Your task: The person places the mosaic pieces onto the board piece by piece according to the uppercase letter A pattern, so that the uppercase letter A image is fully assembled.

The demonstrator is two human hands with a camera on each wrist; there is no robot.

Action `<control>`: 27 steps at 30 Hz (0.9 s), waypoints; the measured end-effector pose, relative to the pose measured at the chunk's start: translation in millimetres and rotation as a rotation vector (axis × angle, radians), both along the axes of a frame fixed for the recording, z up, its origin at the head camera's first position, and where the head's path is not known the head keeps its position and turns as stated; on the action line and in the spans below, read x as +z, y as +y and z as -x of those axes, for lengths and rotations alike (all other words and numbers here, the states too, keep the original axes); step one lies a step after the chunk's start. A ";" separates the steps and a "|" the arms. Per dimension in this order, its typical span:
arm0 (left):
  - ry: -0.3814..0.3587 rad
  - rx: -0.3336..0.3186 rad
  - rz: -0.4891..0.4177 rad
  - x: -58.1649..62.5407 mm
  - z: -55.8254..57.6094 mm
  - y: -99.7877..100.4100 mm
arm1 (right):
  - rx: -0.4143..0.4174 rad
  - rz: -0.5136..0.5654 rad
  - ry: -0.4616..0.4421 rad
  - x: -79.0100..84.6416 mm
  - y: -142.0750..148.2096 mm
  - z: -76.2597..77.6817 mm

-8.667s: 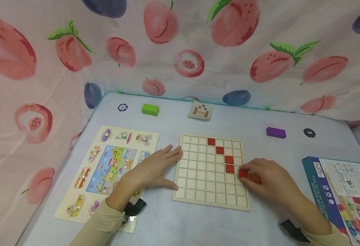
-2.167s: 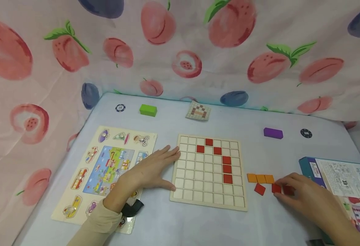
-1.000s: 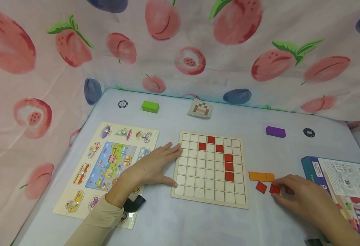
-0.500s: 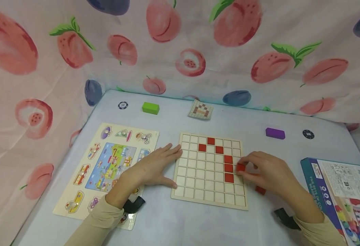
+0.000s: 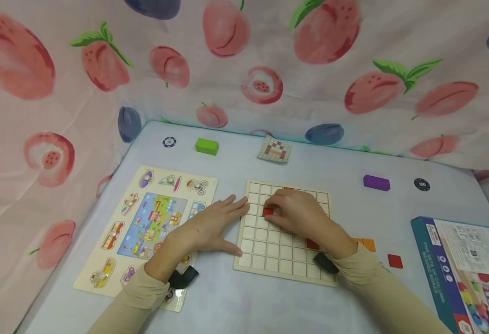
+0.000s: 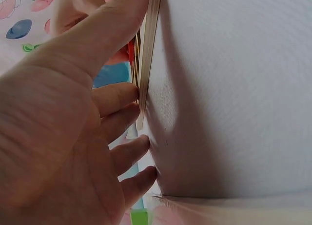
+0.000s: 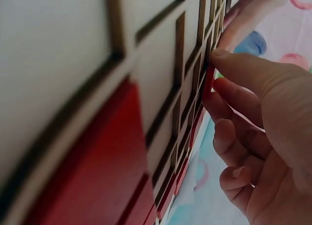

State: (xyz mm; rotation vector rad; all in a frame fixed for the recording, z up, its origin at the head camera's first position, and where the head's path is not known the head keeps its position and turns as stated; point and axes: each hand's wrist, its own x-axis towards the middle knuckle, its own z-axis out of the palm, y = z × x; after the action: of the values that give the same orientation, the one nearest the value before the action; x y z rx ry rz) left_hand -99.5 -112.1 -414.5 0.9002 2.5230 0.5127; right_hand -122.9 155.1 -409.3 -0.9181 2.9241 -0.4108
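Note:
A wooden grid board (image 5: 259, 250) lies flat on the table with red square tiles in some cells. My left hand (image 5: 213, 229) has its fingers spread; thumb and fingertips touch the board's left edge (image 6: 150, 44). Over the board's upper left part, my right hand (image 5: 300, 211) pinches a red tile (image 5: 267, 212) between thumb and fingers. In the right wrist view this held tile (image 7: 208, 81) stands at the grid's surface; whether it is fully seated I cannot tell. A placed red tile (image 5: 312, 243) shows beside my right wrist, another (image 5: 288, 188) at the top row. My hand hides others.
Right of the board lie orange tiles (image 5: 369, 244), partly behind my forearm, and a loose red tile (image 5: 395, 261). A pattern card (image 5: 275, 149), green block (image 5: 207, 146) and purple block (image 5: 376, 183) stand farther back. A picture puzzle (image 5: 102, 250) flanks the left, a box (image 5: 440, 278) the right.
My right hand has picked up a red tile from the loose ones and carried it left over the board. Since the earliest frame, two more red tiles sit in cells. My left hand stays put.

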 end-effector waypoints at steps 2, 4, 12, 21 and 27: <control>0.000 0.001 0.007 0.7 0.0 0.1 | 0.005 -0.005 0.016 0.1 -4.0 1.5; 0.002 0.003 0.012 1.2 0.3 0.2 | 0.011 -0.007 0.026 0.1 -7.1 2.7; -0.003 0.002 0.005 1.5 0.0 1.0 | -0.005 0.009 0.020 -0.2 -11.3 2.5; -0.003 0.005 -0.005 1.7 -1.1 1.6 | 0.031 0.031 0.025 0.9 -0.2 -4.0; -0.010 0.009 -0.005 2.5 -1.2 1.2 | -0.098 0.054 -0.081 3.9 32.2 -22.1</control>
State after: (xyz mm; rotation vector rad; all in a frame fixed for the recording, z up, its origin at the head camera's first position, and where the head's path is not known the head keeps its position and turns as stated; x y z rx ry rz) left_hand -98.3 -110.9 -412.1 0.8859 2.5187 0.5249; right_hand -100.8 187.3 -405.4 -0.7477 2.9053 -0.5220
